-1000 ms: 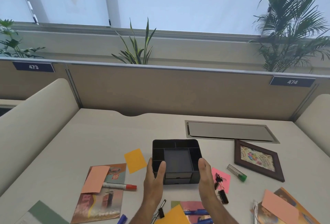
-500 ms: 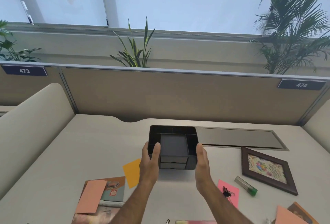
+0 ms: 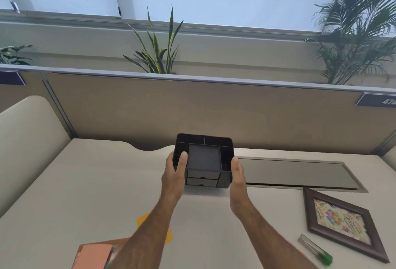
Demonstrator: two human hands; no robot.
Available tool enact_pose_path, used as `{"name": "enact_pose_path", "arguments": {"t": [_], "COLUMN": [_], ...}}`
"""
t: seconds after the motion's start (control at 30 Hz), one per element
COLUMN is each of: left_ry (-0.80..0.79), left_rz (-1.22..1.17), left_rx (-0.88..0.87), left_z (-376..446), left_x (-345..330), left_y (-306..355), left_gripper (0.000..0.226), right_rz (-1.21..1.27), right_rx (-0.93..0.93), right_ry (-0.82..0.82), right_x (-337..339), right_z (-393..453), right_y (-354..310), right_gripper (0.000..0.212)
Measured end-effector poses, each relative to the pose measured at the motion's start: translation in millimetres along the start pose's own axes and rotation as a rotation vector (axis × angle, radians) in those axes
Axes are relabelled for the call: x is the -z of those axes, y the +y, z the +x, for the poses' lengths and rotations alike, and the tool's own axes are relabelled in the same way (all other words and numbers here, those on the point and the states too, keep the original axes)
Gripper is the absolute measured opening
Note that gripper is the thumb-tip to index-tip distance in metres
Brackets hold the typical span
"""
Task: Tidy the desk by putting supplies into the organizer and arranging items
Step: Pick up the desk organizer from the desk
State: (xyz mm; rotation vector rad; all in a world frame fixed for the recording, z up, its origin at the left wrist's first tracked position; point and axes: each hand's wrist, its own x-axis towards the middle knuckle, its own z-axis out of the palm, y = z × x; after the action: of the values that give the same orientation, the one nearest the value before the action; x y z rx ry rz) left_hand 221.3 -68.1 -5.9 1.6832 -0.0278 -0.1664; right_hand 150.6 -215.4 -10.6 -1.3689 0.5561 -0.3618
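Note:
A black desk organizer (image 3: 204,159) with several open compartments and two small front drawers is far back on the beige desk (image 3: 96,193), close to the partition wall. My left hand (image 3: 174,174) grips its left side, thumb over the rim. My right hand (image 3: 237,183) holds its right side; those fingers are hidden behind the box. Whether the organizer rests on the desk or hangs just above it is unclear. An orange sticky note (image 3: 143,218) peeks out beside my left forearm.
A brown picture frame (image 3: 340,223) lies flat at the right, with a clear tube with a green cap (image 3: 317,251) in front of it. A grey cable flap (image 3: 295,172) is set into the desk right of the organizer. A salmon note (image 3: 94,256) on a card sits bottom left.
Both hands have carried the organizer away from me, from the middle of the desk toward the partition. The view tilted up, so the markers, clips and near papers dropped out of sight.

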Motion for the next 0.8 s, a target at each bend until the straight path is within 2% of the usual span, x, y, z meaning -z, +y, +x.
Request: {"name": "enact_pose_path", "arguments": {"t": [0.4, 0.53, 0.73, 0.8], "left_ry": [-0.018, -0.017, -0.021, -0.036], "left_rz": [0.020, 0.021, 0.030, 0.022], "left_rx": [0.006, 0.008, -0.005, -0.006], "left_z": [35, 37, 38, 38], "left_x": [-9, -10, -12, -12], "left_y": [-29, -33, -35, -34], "left_gripper": [0.079, 0.076, 0.075, 0.076], "right_rz": [0.016, 0.019, -0.025, -0.039], "right_rx": [-0.008, -0.002, 0.020, 0.021], "right_ry": [0.010, 0.006, -0.015, -0.016], "right_x": [-4, -4, -2, -2], "right_z": [34, 38, 38, 38], "right_y": [23, 28, 32, 33], "right_gripper": [0.081, 0.079, 0.063, 0.050]}}
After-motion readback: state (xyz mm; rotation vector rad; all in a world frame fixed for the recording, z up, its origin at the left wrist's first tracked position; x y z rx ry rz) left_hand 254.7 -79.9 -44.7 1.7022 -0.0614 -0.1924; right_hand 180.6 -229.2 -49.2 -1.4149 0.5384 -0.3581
